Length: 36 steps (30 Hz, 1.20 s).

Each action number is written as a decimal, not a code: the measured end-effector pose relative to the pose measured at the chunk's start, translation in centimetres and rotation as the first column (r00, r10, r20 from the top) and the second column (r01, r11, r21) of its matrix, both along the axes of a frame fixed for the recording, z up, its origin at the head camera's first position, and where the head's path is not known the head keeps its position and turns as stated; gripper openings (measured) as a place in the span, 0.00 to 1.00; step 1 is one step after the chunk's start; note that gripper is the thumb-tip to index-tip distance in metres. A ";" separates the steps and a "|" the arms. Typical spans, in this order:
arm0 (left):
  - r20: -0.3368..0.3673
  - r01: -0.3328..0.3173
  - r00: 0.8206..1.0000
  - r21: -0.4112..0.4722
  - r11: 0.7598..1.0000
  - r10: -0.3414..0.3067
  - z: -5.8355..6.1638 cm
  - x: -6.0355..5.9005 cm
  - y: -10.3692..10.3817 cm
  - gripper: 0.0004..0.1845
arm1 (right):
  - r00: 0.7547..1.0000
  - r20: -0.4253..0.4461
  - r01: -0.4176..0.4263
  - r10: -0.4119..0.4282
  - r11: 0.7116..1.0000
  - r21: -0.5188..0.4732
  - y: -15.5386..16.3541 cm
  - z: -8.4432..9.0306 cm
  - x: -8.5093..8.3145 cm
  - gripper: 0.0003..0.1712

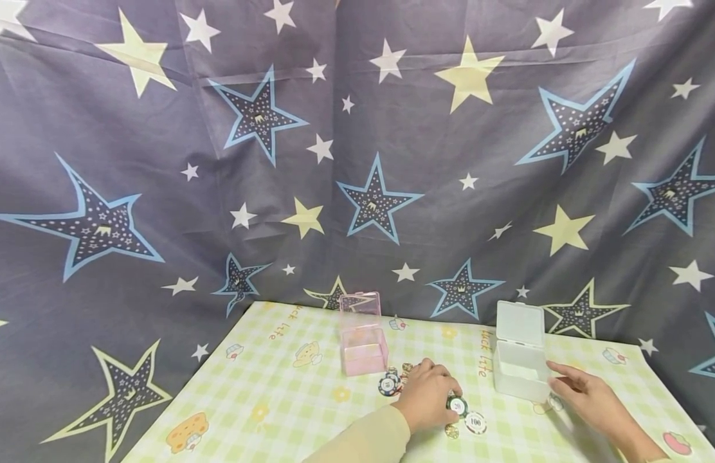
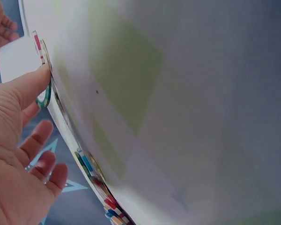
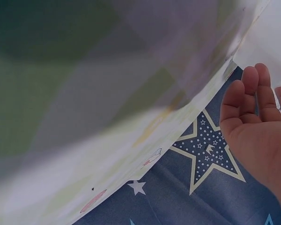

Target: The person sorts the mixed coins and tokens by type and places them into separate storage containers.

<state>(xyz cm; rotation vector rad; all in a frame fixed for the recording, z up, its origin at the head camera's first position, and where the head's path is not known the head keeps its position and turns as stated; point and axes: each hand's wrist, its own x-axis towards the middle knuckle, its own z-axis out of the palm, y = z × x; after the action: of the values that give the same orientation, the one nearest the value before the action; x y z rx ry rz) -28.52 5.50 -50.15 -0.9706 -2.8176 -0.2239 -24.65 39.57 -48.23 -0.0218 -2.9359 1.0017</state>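
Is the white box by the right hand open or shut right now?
Open. The white box has its lid standing upright behind it, interior exposed; nothing shows inside from the head view. The right hand touches its side.

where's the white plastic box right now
In the head view the open white plastic box stands on the right side of the checked tablecloth, beside the right hand, with the pink plastic box to its left.

Star-printed dark blue cloth backdrop (image 1: 357, 161) behind a table under a green-checked cartoon tablecloth (image 1: 265, 392).
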 end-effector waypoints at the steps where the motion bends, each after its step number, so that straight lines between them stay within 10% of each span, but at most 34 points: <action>1: -0.008 0.013 1.000 0.008 1.000 -0.013 -0.1 -0.1 0.1 0.21 | 1.000 -0.009 0.001 0.000 1.000 0.005 0.0 0.0 0.0 0.35; 36: 0.166 0.032 0.984 0.180 0.983 -0.063 0.4 0.5 0.0 0.14 | 0.999 0.049 -0.006 0.009 0.998 -0.059 0.0 0.3 0.1 0.38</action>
<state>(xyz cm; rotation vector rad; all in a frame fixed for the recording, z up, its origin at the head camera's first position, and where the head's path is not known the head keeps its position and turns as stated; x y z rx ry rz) -28.07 5.46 -49.73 -1.0237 -2.8647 -0.5799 -24.55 39.52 -47.93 -0.0381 -2.9515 1.1034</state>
